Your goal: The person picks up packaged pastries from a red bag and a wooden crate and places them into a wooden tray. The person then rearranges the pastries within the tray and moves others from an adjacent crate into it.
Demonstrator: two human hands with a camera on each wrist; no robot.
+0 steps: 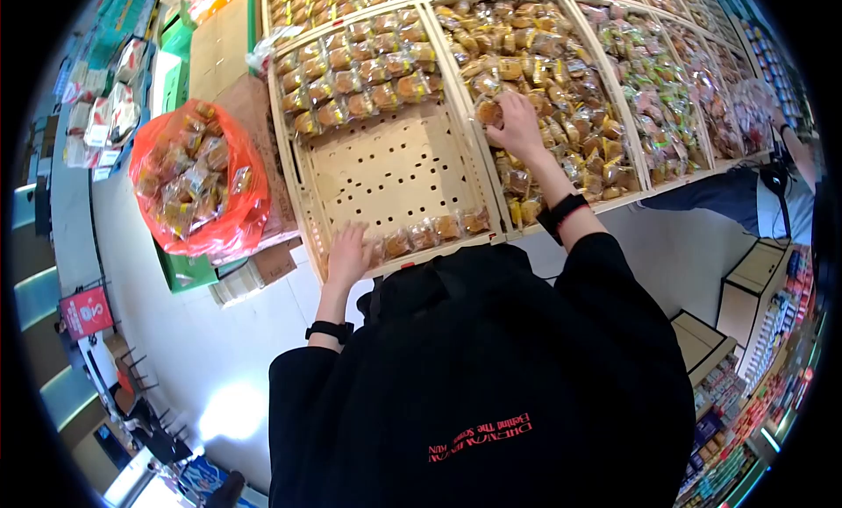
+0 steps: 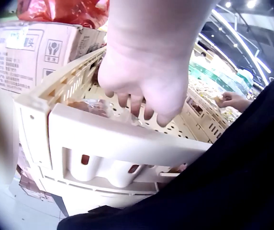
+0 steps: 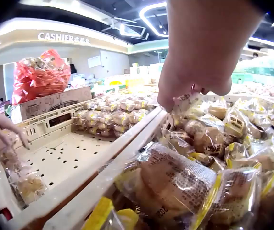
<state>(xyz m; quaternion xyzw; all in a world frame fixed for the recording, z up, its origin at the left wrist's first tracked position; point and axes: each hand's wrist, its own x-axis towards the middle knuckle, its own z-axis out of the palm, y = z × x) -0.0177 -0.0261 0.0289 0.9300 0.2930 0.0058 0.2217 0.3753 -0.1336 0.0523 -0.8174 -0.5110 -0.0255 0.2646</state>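
Note:
My right hand (image 1: 519,127) grips a plastic-wrapped bun (image 1: 488,113) at the left edge of a crate heaped with wrapped buns (image 1: 544,78). Seen in the right wrist view, that hand (image 3: 196,72) has curled fingers and hides most of the bun. My left hand (image 1: 349,252) reaches over the near left corner of the neighbouring crate (image 1: 395,170), fingers extended beside a front row of wrapped buns (image 1: 423,236). From the left wrist, that hand (image 2: 144,86) hangs inside the crate wall, its fingers pointing down. Neat rows of wrapped buns (image 1: 360,65) fill the crate's far half.
A red plastic bag (image 1: 254,201) full of wrapped buns stands on boxes to the left. A wooden-coloured divider (image 1: 465,113) separates the two crates. More crates of packaged goods (image 1: 649,96) extend right, where another person (image 1: 794,153) stands at the edge.

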